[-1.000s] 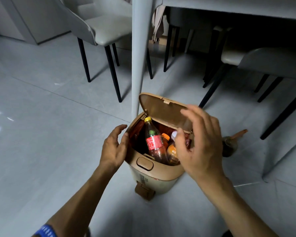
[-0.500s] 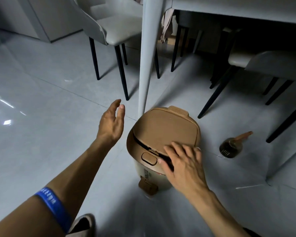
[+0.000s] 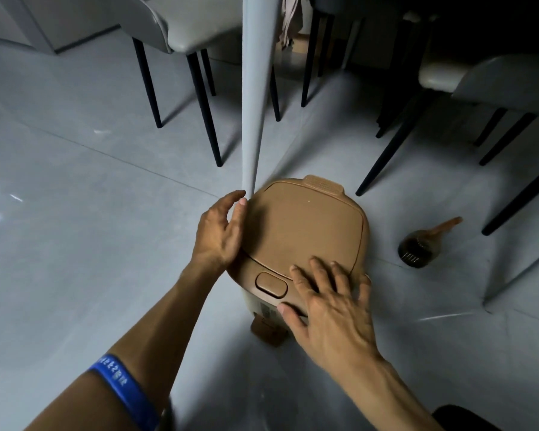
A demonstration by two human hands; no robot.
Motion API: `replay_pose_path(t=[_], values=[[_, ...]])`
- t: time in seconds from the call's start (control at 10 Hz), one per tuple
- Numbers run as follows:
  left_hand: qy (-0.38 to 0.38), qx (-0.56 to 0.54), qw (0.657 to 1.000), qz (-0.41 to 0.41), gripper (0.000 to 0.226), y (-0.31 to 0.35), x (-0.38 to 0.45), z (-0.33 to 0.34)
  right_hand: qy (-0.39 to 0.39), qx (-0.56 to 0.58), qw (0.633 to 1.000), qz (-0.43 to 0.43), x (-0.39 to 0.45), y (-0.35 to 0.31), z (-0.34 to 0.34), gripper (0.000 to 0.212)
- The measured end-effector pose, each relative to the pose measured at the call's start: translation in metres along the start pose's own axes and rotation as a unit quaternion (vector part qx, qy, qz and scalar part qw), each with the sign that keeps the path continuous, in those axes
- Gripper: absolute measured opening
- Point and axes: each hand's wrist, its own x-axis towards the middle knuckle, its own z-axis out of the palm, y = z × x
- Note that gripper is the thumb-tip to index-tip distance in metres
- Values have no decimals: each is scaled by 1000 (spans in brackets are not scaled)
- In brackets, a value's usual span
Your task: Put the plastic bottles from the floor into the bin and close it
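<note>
A small tan pedal bin (image 3: 263,304) stands on the grey floor, its brown lid (image 3: 302,227) lying flat and shut. The bottles are hidden inside. My right hand (image 3: 330,309) lies spread on the lid's front right corner, thumb down over the bin's rim. My left hand (image 3: 220,234) rests against the bin's left side, fingers curved along the lid's edge. A push button (image 3: 271,284) sits on the front of the rim between my hands. The foot pedal (image 3: 266,332) pokes out below.
A white table leg (image 3: 255,98) comes down just behind the bin's left side. Grey chairs on thin black legs (image 3: 204,107) stand behind and to the right. A dark brush-like object with an orange handle (image 3: 419,247) lies on the floor to the right.
The lid went from upright and open, with bottles showing inside, to fully down under my right hand. My left hand lifted off the bin, then came back against its left side.
</note>
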Motion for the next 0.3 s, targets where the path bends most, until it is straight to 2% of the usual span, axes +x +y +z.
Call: replay_pose_path(t=[0.1,0.2,0.3], values=[[24,-26,999,-8,38,-14,8,15,19,14,1000,7,-1,-3,2,59],[-9,-7,1000,2,37,-18,8,18,-2,28,1000,14,4,-2,-5,58],[-88,1,994,-68,32,-3,4,-1,-83,92,992,27,5,4,-30,50]])
